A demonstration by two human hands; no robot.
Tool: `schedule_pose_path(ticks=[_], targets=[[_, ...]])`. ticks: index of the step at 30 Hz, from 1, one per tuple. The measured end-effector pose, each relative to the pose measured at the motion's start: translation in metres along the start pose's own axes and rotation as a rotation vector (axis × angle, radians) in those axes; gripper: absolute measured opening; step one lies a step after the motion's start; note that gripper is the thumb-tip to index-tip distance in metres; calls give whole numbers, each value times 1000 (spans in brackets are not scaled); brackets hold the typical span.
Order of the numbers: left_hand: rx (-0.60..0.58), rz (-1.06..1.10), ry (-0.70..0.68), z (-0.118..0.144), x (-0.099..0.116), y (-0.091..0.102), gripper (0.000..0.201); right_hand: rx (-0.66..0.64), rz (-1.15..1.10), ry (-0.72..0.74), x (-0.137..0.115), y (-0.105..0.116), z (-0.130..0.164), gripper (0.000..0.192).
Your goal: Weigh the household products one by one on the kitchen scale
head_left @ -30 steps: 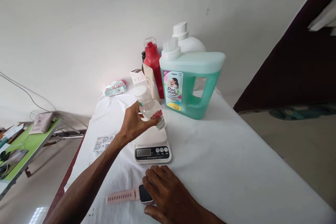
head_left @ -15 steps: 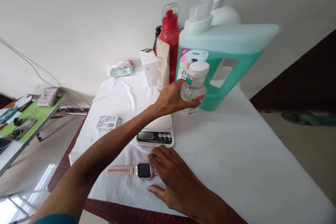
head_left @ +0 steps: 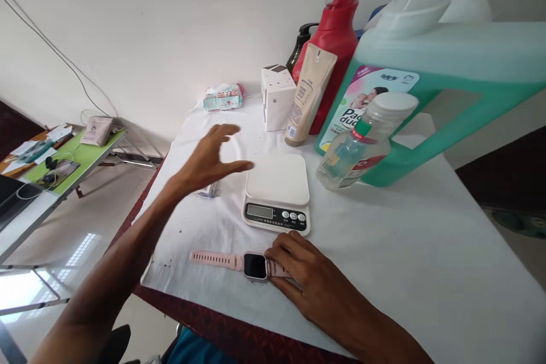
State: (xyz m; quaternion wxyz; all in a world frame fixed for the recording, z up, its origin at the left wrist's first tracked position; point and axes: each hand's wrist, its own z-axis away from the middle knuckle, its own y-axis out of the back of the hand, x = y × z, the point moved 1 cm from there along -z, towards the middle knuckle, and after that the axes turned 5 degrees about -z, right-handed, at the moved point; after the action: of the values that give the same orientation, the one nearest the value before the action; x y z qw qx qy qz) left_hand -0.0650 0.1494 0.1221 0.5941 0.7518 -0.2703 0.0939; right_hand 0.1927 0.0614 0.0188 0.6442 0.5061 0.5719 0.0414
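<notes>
My left hand (head_left: pixel 211 156) is open in the air left of the white kitchen scale (head_left: pixel 277 179), thumb and fingers spread with nothing between them. Beneath it, a small box (head_left: pixel 208 190) is mostly hidden. Near the front edge, my right hand (head_left: pixel 305 273) pinches the pink strap of a smartwatch (head_left: pixel 255 266), which lies flat with its dark screen up. Right of the scale stands a clear bottle (head_left: pixel 356 148) with a white cap, touched by neither hand. The scale's platform carries nothing and its display looks blank.
Behind the scale stand a white box (head_left: pixel 277 99), a beige tube (head_left: pixel 310 94), a red bottle (head_left: pixel 336 34) and a large green detergent jug (head_left: pixel 460 62). A wipes pack (head_left: pixel 223 97) lies at the back left. A green-topped table (head_left: pixel 70 162) is farther left.
My left hand has let go of the clear bottle, now standing by the jug, and moved left. My right hand has closed on the watch strap. The view has shifted.
</notes>
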Motion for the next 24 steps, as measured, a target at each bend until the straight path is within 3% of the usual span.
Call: schedule_pose_path(ticks=[3, 7, 10, 15, 19, 24], targets=[[-66, -177, 170, 46, -44, 26, 85, -29, -62, -13, 2, 4, -1, 18], [-267, -168, 302, 89, -69, 27, 108, -59, -131, -31, 10, 5, 0, 21], [-265, -182, 280, 96, -76, 15, 100, -69, -157, -37, 16, 6, 1, 20], [-195, -254, 241, 86, -94, 7, 66, -14, -180, -6, 12, 24, 0, 25], [-125, -146, 216, 81, -87, 14, 58, 100, -267, -21, 6, 45, -1, 18], [-68, -67, 82, 56, -37, 9, 64, 342, -435, -152, 11, 64, 1, 26]])
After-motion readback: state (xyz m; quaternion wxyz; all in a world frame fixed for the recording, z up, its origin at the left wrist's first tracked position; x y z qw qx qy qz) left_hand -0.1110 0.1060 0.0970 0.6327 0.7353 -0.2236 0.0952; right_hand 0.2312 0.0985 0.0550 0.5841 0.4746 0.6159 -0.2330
